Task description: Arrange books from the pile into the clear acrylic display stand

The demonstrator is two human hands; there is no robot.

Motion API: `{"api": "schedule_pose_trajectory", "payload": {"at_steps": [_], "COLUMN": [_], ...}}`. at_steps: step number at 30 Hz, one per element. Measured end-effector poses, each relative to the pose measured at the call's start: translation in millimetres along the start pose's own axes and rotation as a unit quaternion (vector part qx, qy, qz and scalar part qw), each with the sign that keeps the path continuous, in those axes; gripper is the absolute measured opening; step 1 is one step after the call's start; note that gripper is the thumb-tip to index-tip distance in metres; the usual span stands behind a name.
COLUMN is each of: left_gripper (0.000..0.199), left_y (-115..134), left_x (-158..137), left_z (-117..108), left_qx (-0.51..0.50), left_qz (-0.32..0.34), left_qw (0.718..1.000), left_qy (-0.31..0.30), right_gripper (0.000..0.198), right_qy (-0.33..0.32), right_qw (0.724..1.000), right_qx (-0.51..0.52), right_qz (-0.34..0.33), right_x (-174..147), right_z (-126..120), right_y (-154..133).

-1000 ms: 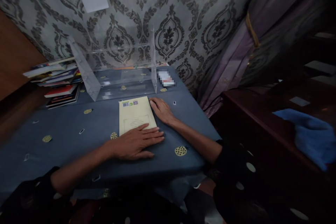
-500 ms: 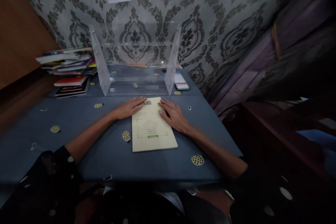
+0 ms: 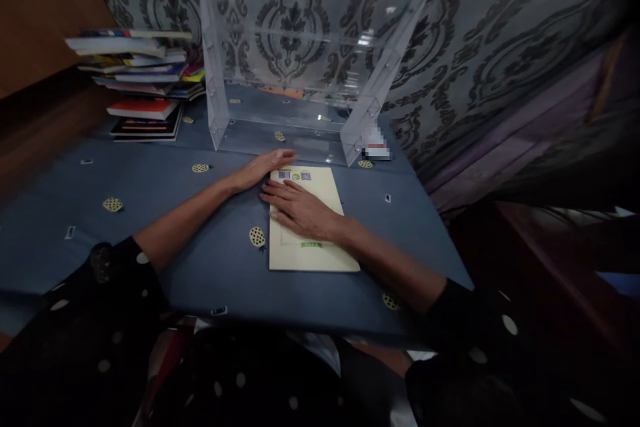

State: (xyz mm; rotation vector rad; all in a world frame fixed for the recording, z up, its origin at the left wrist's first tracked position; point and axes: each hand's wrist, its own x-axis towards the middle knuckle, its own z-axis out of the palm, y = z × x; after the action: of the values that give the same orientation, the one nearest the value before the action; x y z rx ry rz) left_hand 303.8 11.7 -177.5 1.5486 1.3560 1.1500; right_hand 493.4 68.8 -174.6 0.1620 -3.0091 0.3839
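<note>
Points left grip (image 3: 265, 169) toward two o'clock; holds right grip (image 3: 306, 212) palm-down toward ten with slightly spread fingers (image 3: 281, 193).

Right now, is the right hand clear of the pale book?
No, the right hand lies across the pale book, hiding part of its printed face.

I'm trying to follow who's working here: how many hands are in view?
2. The left hand is by the far left corner of the pale yellow book; the right hand lies across its cover. No others show.
</note>
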Motion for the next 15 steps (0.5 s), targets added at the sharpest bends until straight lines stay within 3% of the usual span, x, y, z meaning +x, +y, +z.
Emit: {"api": "schedule_pose_trajectory", "payload": {"at_steps": [8, 15], "left_gripper": [0.080, 0.071], "left_y": [16.1, 19.8], "left_x": [-7.8, -10.6], "left_z": [6.6, 13.4], "left_qx": [0.122, 0.255], "left_qz": [-0.008, 0.002], "left_qw": [0.992, 0.966], "left_qy": [-0.020, -0.052], "right_gripper": [0.057, 0.052], "right_qy": [-0.056, -0.024], "right_qw": [0.996, 0.998], "right_qx": [-0.005, -0.026], "right_qz": [-0.076, -0.055], "right_x": [-43.1, -75.2], "right_z": [2.9, 7.9], "right_y": [-66.2, -77.9]}}
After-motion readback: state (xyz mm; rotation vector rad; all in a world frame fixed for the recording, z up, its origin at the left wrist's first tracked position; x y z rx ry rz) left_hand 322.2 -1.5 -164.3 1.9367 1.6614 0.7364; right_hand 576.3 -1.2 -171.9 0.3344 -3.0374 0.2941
